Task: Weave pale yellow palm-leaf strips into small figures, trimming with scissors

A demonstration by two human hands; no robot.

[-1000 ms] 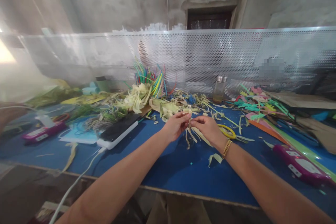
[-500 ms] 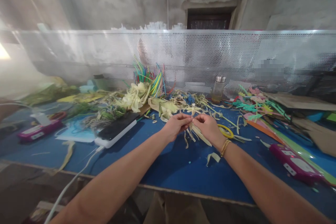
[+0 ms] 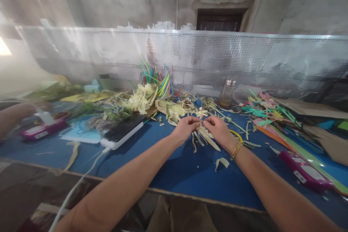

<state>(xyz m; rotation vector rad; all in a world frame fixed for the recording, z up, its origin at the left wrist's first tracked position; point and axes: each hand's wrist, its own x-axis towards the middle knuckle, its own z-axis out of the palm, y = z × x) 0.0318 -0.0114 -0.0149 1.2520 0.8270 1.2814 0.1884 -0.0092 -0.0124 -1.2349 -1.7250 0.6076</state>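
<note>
Over the middle of the blue table, my left hand [image 3: 186, 128] is closed in a pinch at a small figure of dried husk strips [image 3: 206, 138]. My right hand [image 3: 217, 129], with a gold bracelet at the wrist, pinches at the figure's other side, a little apart from the left fingertips. Pale strips fan out below the fingers; what exactly each fingertip grips is too small to make out. Behind my right wrist lies a yellow ring-shaped handle [image 3: 236, 136], partly covered. A loose husk scrap [image 3: 222, 163] rests in front.
Dried husks [image 3: 144, 98] and colourful stems [image 3: 157, 79] pile at the back. A glass bottle [image 3: 227, 92] stands behind. A black-and-white device [image 3: 123, 132] with a cable lies left. Purple power strips [image 3: 43, 129] sit at both sides. Another person's arm [image 3: 19, 116] reaches in at far left.
My fingertips have moved slightly apart at the husk figure. The other person's arm has come further into view at the left. The whole view has shifted slightly.
</note>
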